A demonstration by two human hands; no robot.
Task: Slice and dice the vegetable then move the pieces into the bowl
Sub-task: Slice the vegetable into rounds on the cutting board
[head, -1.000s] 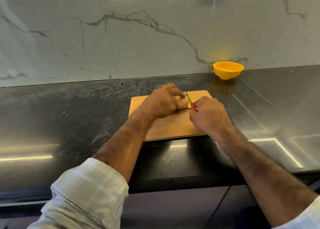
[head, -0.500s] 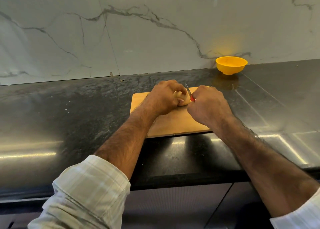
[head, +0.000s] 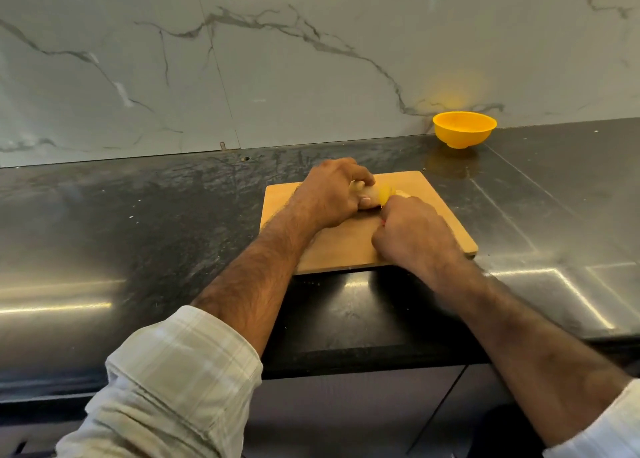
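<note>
Your left hand (head: 329, 194) curls over the pale vegetable (head: 367, 194) on the cutting board (head: 436, 215), pinning it. Just right of it, your right hand (head: 412, 236) is fisted around a knife handle; the blade is blurred. The yellow bowl (head: 464, 130) sits well beyond, toward the wall.

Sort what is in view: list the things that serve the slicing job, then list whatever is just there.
In use:
pale yellowish vegetable, gripped by the left hand
red-handled knife, gripped by the right hand, mostly hidden
wooden cutting board, under the vegetable
yellow plastic bowl, at the back right; no pieces visible in it

Just there:
dark stone counter
marble wall panel
</note>
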